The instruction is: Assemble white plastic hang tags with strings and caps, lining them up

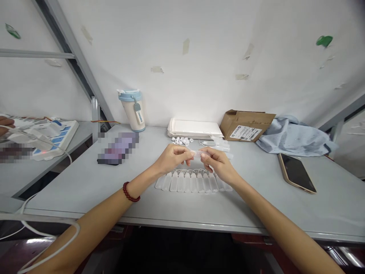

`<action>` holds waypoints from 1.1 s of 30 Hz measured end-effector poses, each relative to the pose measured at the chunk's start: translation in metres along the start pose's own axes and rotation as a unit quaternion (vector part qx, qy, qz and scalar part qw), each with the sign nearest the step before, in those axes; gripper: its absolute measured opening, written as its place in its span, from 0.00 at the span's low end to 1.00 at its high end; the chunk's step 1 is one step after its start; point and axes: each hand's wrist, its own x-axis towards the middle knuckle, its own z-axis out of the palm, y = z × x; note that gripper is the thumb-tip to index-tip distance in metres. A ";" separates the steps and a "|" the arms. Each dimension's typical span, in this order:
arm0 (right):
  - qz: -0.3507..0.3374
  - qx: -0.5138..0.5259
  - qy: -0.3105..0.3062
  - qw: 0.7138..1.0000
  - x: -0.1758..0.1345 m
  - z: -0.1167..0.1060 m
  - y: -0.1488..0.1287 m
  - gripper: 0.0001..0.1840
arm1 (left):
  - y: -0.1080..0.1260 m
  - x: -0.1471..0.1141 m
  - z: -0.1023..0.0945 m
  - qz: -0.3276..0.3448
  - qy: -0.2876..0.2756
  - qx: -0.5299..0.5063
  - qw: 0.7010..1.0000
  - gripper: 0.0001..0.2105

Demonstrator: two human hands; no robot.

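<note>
Between my two hands is a small translucent white plastic piece (197, 154), held just above the table. My left hand (175, 156) pinches its left end between thumb and fingers. At the other end, my right hand (217, 161) grips it the same way. Below them lies a row of several frosted translucent plastic tubes with white loops (191, 182), side by side on the table. Small white caps (182, 141) sit in a pile just beyond my left hand. More clear pieces (218, 144) lie behind my right hand, partly hidden by it.
A stack of white trays (195, 128) stands by the wall, beside a cardboard box (246, 125) and a blue cloth (293, 137). A phone (297, 173) lies at right. A tumbler (132, 110) and a blurred purple item (119, 147) are at left. Another person's hand (6, 125) shows far left.
</note>
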 end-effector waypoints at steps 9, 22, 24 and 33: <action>0.024 0.080 -0.034 0.996 0.002 0.000 0.001 0.18 | -0.004 0.003 0.001 -0.058 -0.016 -0.015 0.998 0.19; -0.102 -0.167 0.060 0.979 0.000 0.004 0.005 0.15 | -0.005 0.002 0.002 -0.109 -0.014 -0.056 0.992 0.22; -0.133 -0.200 0.075 0.968 0.000 0.004 0.008 0.15 | -0.005 0.002 0.002 -0.109 -0.016 -0.056 0.992 0.22; -0.123 -0.221 0.030 0.967 0.001 0.001 0.010 0.20 | -0.004 0.002 0.002 -0.065 -0.019 -0.010 0.998 0.21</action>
